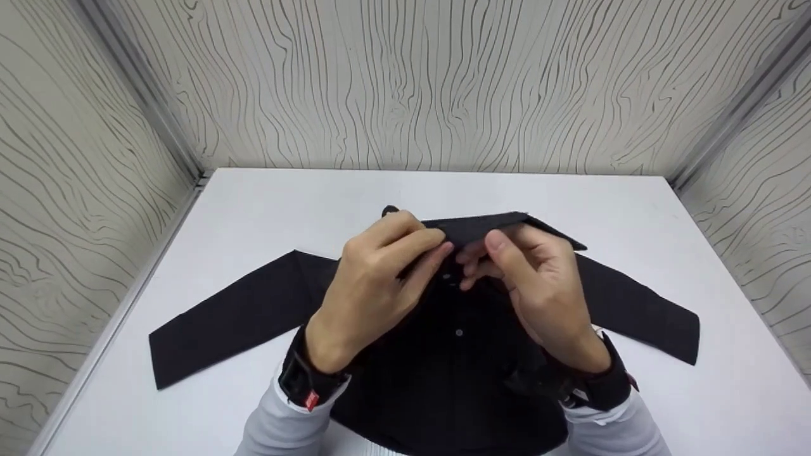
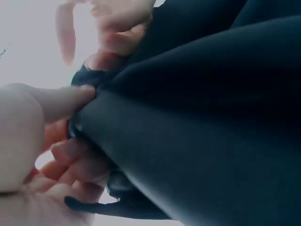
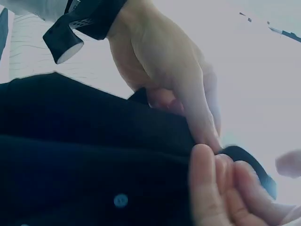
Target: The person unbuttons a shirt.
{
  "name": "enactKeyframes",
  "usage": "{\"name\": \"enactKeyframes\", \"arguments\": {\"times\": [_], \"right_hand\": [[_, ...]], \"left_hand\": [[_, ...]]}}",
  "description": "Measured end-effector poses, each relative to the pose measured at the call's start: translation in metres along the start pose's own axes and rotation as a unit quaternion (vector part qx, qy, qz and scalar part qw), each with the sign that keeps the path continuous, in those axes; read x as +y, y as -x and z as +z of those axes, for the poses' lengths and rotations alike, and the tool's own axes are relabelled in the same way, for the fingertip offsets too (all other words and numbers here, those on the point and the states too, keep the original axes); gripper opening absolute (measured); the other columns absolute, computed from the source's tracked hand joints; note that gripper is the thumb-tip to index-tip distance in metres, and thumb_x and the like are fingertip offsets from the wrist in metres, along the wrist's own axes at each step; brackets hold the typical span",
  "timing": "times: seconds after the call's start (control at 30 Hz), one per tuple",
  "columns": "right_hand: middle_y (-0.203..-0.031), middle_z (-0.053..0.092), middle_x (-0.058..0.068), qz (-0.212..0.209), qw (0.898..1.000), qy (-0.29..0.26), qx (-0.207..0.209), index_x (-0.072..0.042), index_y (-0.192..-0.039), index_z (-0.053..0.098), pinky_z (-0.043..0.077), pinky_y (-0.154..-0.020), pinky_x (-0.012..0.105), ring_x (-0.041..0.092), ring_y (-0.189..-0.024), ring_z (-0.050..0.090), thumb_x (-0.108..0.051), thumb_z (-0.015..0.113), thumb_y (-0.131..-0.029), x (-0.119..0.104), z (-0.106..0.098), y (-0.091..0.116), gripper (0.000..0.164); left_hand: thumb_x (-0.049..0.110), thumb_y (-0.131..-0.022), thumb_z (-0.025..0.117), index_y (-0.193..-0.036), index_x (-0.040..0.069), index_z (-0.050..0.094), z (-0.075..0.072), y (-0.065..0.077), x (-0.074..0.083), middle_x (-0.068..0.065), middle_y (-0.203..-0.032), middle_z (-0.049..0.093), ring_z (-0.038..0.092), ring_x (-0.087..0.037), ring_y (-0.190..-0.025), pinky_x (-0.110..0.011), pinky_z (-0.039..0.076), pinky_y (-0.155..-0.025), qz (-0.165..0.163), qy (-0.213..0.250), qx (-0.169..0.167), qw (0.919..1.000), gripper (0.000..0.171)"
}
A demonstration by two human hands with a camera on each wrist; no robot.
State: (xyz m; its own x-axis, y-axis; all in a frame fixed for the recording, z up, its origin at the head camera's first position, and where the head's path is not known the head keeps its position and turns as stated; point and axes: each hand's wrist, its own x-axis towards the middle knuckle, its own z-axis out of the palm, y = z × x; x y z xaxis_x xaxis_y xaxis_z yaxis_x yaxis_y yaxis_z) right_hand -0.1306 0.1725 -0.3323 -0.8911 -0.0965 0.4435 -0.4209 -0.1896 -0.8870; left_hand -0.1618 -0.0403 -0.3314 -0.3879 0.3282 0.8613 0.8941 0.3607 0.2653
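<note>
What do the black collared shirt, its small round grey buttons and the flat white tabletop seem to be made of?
Black collared shirt: thin fabric, fibre unclear; mostly matte, bending softly into folds.
Small round grey buttons: probably plastic, going by their pale discs; finish too small to tell.
Flat white tabletop: perhaps laminate or painted board; smooth-looking, with crisp straight edges.

Wood-grain panels (image 1: 405, 82), metal posts (image 1: 140, 88) and white table (image 1: 285, 197) suggest a work booth (image 1: 57, 190).

A shirt (image 1: 462, 380) lies on the bench (image 1: 285, 202) before the wall (image 1: 405, 82), one sleeve (image 1: 231, 316) stretching left, the other (image 1: 640, 310) right. Its collar (image 1: 478, 227) is at the far end, in the left grip (image 1: 380, 275) and, seemingly, the right grip (image 1: 542, 282) too.
</note>
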Motion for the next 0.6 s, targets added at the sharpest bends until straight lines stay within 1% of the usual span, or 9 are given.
{"name": "enactKeyframes", "arguments": {"times": [0.1,0.17,0.2,0.3,0.37,0.47,0.53,0.6], "right_hand": [[-0.085,0.077,0.014,0.025,0.997,0.073,0.011,0.005,-0.101,0.075,0.065,-0.071,0.034,0.024,-0.073,0.073,-0.003,0.066,-0.111,-0.0022,0.0018,0.0021,0.015],[-0.08,0.074,0.016,0.037,0.993,0.106,0.021,0.003,-0.101,0.076,0.062,-0.071,0.032,0.027,-0.07,0.071,-0.006,0.073,-0.108,-0.0036,0.0021,0.0023,0.011],[-0.079,0.073,0.017,0.039,0.993,0.113,0.022,0.002,-0.103,0.076,0.061,-0.071,0.031,0.028,-0.07,0.071,-0.006,0.074,-0.108,-0.0042,0.0021,0.0022,0.01],[-0.079,0.072,0.018,0.033,0.993,0.107,0.023,0.004,-0.105,0.076,0.061,-0.073,0.031,0.028,-0.071,0.07,-0.006,0.074,-0.108,-0.0047,0.002,0.0019,0.01],[-0.08,0.072,0.017,0.018,0.995,0.098,0.023,0.006,-0.106,0.076,0.061,-0.074,0.031,0.026,-0.072,0.071,-0.003,0.074,-0.107,-0.0039,0.0021,0.0014,0.009],[-0.082,0.072,0.013,-0.004,0.995,0.097,0.028,0.008,-0.105,0.076,0.061,-0.074,0.029,0.021,-0.074,0.071,0.002,0.073,-0.106,-0.0017,0.0024,0.0006,0.006],[-0.082,0.072,0.009,-0.015,0.995,0.099,0.032,0.009,-0.104,0.075,0.06,-0.073,0.028,0.018,-0.076,0.071,0.005,0.073,-0.105,0.0001,0.0021,0.0003,0.005],[-0.084,0.072,0.007,-0.023,0.995,0.095,0.035,0.011,-0.104,0.074,0.06,-0.073,0.028,0.017,-0.076,0.071,0.007,0.072,-0.105,0.0018,0.0016,-0.0003,0.004]], "left_hand": [[0.007,-0.105,0.08,-0.104,0.007,0.082,0.0016,0.0024,0.0049,-0.005,-0.093,0.069,0.066,-0.015,-0.082,-0.024,0.058,-0.075,0.016,-0.011,-0.028,0.9994,0.002],[0.008,-0.107,0.077,-0.105,0.007,0.081,0.0025,0.0029,0.0068,-0.005,-0.095,0.07,0.066,-0.015,-0.083,-0.025,0.058,-0.076,0.017,-0.013,-0.043,0.9988,0.005],[0.009,-0.108,0.075,-0.105,0.007,0.081,0.0029,0.003,0.0073,-0.004,-0.095,0.071,0.066,-0.015,-0.083,-0.025,0.058,-0.077,0.014,-0.01,-0.049,0.9987,0.007],[0.011,-0.11,0.073,-0.105,0.005,0.081,0.0046,0.003,0.008,-0.005,-0.095,0.07,0.065,-0.014,-0.082,-0.024,0.057,-0.075,-0.005,0.009,-0.053,0.9985,0.011],[0.01,-0.11,0.073,-0.104,0.004,0.082,0.0059,0.003,0.0076,-0.004,-0.092,0.069,0.064,-0.013,-0.079,-0.023,0.055,-0.071,-0.022,0.025,-0.048,0.9983,0.012],[0.009,-0.109,0.074,-0.102,0.004,0.082,0.0067,0.0029,0.0067,-0.004,-0.087,0.067,0.061,-0.012,-0.074,-0.022,0.053,-0.067,-0.048,0.034,-0.043,0.9973,0.012],[0.009,-0.109,0.074,-0.102,0.004,0.082,0.0066,0.0028,0.0056,-0.003,-0.086,0.066,0.06,-0.012,-0.073,-0.022,0.052,-0.066,-0.058,0.034,-0.043,0.9968,0.012],[0.008,-0.109,0.074,-0.102,0.003,0.082,0.0067,0.0021,0.0038,-0.004,-0.085,0.066,0.061,-0.012,-0.073,-0.023,0.052,-0.066,-0.06,0.038,-0.042,0.9966,0.011]]}}
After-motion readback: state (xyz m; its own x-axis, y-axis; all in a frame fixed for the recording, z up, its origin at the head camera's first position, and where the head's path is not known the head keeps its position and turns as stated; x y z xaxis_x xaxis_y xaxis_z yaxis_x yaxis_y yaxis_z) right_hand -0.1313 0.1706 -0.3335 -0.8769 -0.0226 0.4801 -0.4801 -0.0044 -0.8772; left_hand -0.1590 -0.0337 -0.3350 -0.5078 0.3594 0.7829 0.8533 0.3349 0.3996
